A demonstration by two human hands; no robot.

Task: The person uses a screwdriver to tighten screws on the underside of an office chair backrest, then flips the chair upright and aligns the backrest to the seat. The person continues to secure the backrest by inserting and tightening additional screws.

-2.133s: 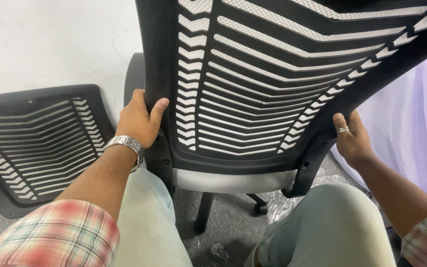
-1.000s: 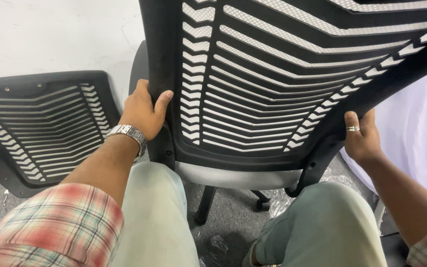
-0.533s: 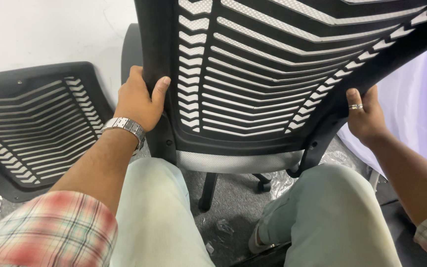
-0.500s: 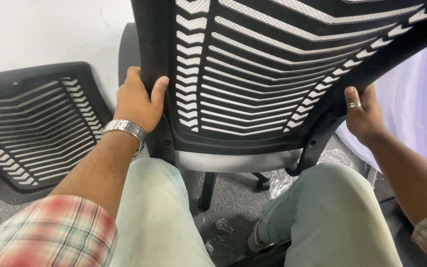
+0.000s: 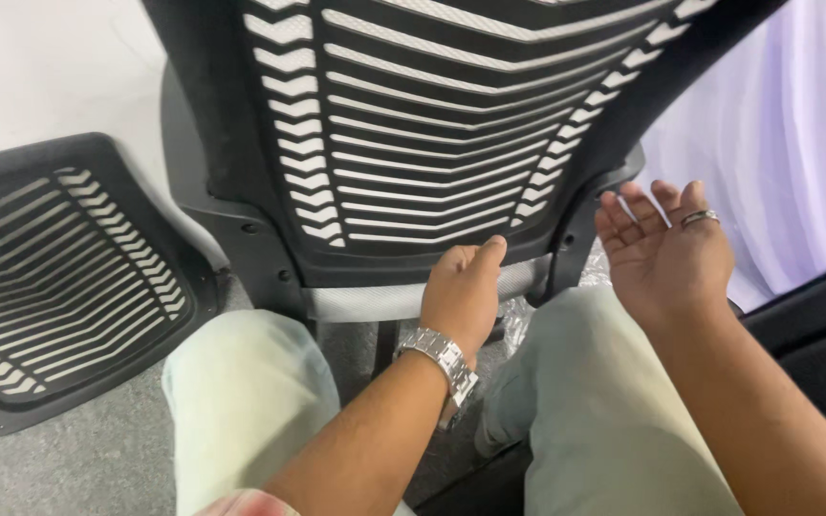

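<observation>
1. At the left of the frame a spare chair backrest panel point(image 5: 50, 277), black with white slats, leans against the white wall point(image 5: 40, 67) and rests on the grey carpet floor point(image 5: 97, 459).
2. Just right of it, filling the upper middle, stands the office chair backrest point(image 5: 413, 124), black ribbed plastic over white mesh, upright on its black side brackets.
3. Below its bottom edge a strip of the grey mesh seat point(image 5: 365, 298) shows.
4. The left hand point(image 5: 463, 291), a metal wristwatch point(image 5: 440, 368) on its wrist, sits low in the middle, fingers curled under the backrest's lower rim where it meets the seat; the thumb lies along that rim. What the hidden fingertips hold, I cannot tell.
5. The person's knees in pale trousers point(image 5: 614, 401) sit either side of that arm.
6. Right of centre, the right hand point(image 5: 666, 244) hovers palm up, fingers spread and empty, a ring point(image 5: 700, 218) on one finger, just beside the backrest's right bracket but not touching it.
7. Behind it hangs a pale lilac sheet point(image 5: 776, 134).
</observation>
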